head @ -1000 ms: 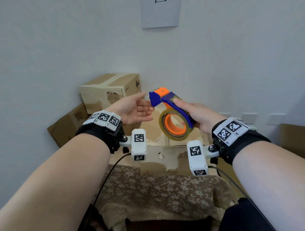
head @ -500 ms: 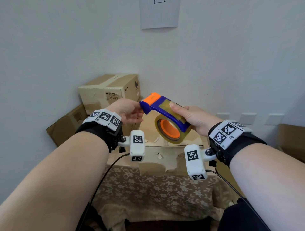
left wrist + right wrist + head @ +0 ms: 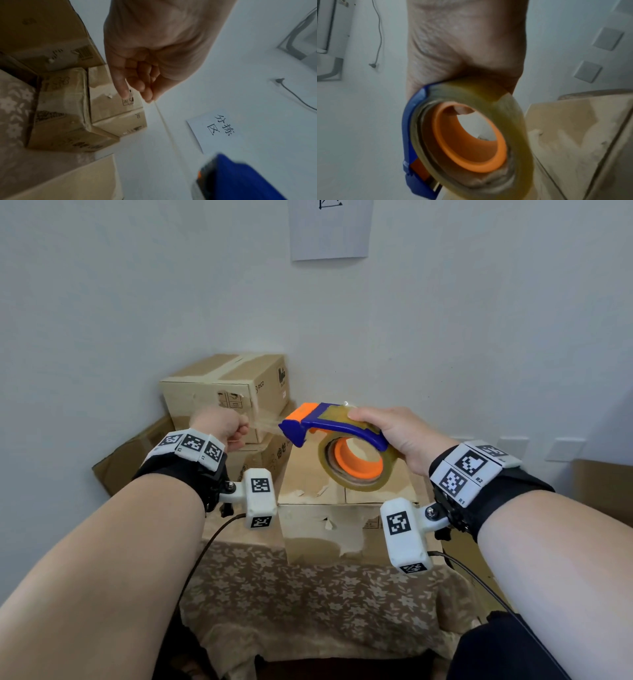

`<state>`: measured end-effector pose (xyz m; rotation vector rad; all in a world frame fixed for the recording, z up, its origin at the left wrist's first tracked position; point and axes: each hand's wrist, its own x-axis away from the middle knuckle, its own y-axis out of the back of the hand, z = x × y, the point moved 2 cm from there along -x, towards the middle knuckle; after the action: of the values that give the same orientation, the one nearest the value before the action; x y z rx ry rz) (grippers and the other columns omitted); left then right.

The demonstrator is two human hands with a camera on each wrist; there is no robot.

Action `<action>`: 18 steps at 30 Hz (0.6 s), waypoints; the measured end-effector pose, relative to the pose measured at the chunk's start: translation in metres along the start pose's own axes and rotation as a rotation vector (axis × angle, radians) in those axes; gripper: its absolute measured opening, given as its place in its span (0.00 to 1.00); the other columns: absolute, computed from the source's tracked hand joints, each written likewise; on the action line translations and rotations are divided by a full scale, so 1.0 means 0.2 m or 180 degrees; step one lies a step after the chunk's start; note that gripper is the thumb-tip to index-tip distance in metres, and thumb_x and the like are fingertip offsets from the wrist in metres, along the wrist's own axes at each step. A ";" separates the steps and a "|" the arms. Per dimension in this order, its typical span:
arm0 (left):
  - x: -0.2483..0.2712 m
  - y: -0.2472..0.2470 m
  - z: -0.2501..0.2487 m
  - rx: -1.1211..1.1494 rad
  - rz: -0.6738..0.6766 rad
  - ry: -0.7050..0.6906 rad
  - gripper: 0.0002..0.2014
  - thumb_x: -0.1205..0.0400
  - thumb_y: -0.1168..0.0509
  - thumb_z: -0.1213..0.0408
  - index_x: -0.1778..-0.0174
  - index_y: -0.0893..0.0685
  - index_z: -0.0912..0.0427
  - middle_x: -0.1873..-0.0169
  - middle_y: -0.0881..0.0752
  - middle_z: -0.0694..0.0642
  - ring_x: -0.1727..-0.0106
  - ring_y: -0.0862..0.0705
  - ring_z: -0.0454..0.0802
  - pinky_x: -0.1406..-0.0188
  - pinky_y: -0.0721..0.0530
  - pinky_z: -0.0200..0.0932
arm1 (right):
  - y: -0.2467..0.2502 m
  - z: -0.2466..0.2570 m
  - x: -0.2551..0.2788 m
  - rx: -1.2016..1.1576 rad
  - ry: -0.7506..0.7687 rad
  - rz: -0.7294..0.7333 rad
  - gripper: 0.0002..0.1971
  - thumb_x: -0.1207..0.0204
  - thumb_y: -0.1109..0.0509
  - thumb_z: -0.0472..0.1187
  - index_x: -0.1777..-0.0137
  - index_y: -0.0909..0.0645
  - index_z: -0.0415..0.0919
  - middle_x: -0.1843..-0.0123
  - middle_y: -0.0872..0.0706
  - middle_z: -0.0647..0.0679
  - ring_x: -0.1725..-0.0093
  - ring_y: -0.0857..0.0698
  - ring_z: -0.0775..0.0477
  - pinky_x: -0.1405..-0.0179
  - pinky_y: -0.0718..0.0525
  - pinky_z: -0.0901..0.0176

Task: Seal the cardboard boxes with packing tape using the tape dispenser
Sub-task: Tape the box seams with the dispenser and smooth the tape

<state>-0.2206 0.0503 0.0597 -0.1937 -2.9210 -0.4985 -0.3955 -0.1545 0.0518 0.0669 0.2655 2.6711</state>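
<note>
Right hand [image 3: 397, 436] fingers clamped on the blue-and-orange tape dispenser [image 3: 337, 440] above the near cardboard box [image 3: 346, 508]; left hand [image 3: 221, 428] fingers pinched together on the drawn-out tape strip [image 3: 265, 424].

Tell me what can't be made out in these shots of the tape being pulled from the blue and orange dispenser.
- Head view: the left hand hides the pinched end of the clear tape strip.
- Right wrist view: the yellowish tape roll hides most fingers of the right hand.
- Left wrist view: the blue and orange tape dispenser is blurred and cut by the bottom edge.
</note>
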 end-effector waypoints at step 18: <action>0.09 -0.13 0.55 0.0518 -0.0033 0.0288 0.14 0.21 0.29 0.65 0.71 0.20 0.63 0.84 0.20 0.51 0.84 0.24 0.42 0.71 0.18 0.40 | 0.02 -0.05 -0.01 0.1588 -0.0490 0.0318 0.16 0.32 0.24 0.56 0.62 0.19 0.42 0.67 0.15 0.44 0.68 0.18 0.46 0.60 0.21 0.57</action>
<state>-0.2583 0.0646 -0.0475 -0.1308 -2.8573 -0.2618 -0.3973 -0.1607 0.0427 0.4475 0.8894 2.6129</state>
